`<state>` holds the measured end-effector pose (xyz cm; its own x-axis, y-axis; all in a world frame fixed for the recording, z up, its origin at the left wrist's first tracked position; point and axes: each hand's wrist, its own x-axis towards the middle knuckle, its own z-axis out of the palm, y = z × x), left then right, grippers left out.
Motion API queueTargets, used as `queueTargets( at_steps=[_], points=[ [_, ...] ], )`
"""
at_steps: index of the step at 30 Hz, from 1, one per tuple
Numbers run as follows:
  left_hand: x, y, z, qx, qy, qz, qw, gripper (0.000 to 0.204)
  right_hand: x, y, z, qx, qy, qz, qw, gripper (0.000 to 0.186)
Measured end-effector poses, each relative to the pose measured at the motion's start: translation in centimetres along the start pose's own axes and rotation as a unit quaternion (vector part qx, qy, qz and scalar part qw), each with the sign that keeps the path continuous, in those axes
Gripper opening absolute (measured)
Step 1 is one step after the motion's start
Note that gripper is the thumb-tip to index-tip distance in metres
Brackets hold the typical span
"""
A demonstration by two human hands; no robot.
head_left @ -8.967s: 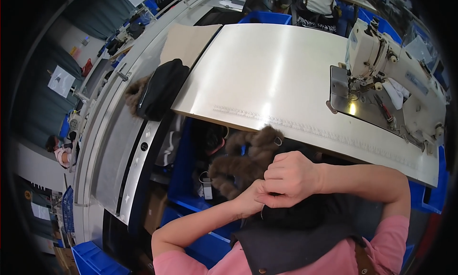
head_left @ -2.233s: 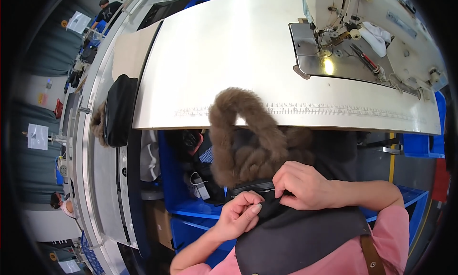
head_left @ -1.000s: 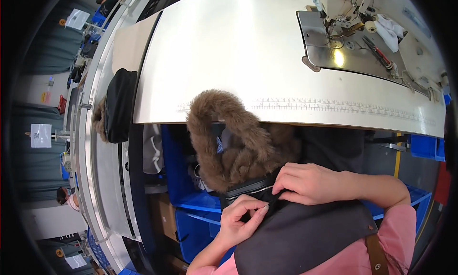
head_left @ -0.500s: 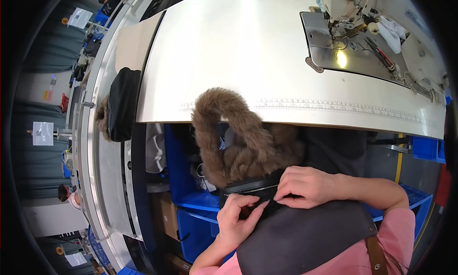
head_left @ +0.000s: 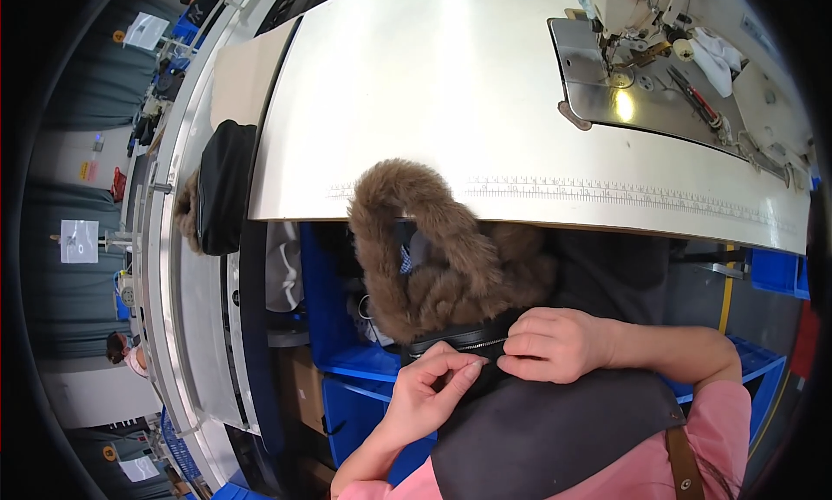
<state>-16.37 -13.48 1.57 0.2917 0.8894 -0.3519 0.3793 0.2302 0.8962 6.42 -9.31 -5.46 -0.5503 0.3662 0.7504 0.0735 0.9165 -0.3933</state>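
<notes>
A brown fur bag (head_left: 451, 288) with a looped fur handle (head_left: 381, 231) lies in front of me, its handle resting over the table edge. Along its near side runs a black band with a metal zip (head_left: 481, 344), and dark fabric lies below it. My left hand (head_left: 433, 387) is closed in a pinch, thumb against forefinger, just below the zip; anything between those tips is too small to make out. Beside it, my right hand (head_left: 555, 344) has its fingers curled on the bag's dark fabric at the right end of the zip. The fingertips of both hands nearly meet.
A white table (head_left: 390, 93) with a printed ruler edge spans the front. A sewing machine (head_left: 624, 75) stands at the far right, with tweezers (head_left: 693, 93) on its plate. Another black bag with fur (head_left: 227, 188) sits left. Blue bins (head_left: 355, 413) stand below.
My left hand has drawn its thumb and forefinger together and moved slightly right and up. My right hand has shifted slightly down, its fingers curling more. The bag stays nearly in place.
</notes>
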Motion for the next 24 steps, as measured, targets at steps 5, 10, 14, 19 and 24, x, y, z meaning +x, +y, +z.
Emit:
queueTargets(
  at_steps=[5, 10, 14, 19, 24],
  points=[
    [0.1, 0.6, -0.1, -0.166, 0.003, -0.164, 0.972, 0.013, 0.3, 0.0, -0.1, 0.022, -0.037, 0.024, 0.999, 0.015],
    [-0.5, -0.3, -0.2, 0.019, -0.004, -0.031, 0.999, 0.013, 0.3, -0.2, -0.1, 0.195, -0.029, 0.202, 0.959, 0.02],
    [-0.5, -0.3, 0.2, 0.039, 0.009, 0.008, 0.999, 0.014, 2.0, 0.6, -0.8, 0.174, -0.088, 0.157, 0.968, 0.019],
    [-0.8, -1.2, 0.7, 0.035, 0.072, 0.066, 0.995, 0.015, 4.3, 1.2, -1.7, 0.134, -0.22, 0.127, 0.958, 0.011],
    [-0.8, -0.6, 0.7, 0.063, 0.085, 0.082, 0.991, 0.016, 6.2, 1.3, -2.1, 0.042, -0.322, 0.059, 0.944, 0.011]
  ],
)
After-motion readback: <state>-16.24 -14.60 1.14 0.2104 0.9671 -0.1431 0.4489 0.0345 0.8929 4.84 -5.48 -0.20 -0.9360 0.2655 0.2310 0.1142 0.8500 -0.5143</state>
